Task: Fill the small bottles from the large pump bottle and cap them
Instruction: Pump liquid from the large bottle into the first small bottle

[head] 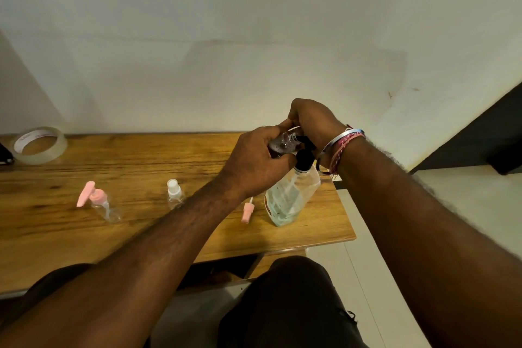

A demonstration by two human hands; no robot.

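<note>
Here, left hand [255, 161] grips small bottle [284, 143] at black pump [305, 159] of large bottle [292, 198] on desk [169, 155]; right hand [313, 121] fingers curled over pump. Nozzle hidden; fill level unclear.

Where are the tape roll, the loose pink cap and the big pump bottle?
tape roll [58, 147]: head view, its outer band.
loose pink cap [247, 212]: head view, its body.
large pump bottle [291, 200]: head view, its clear wall.
</note>
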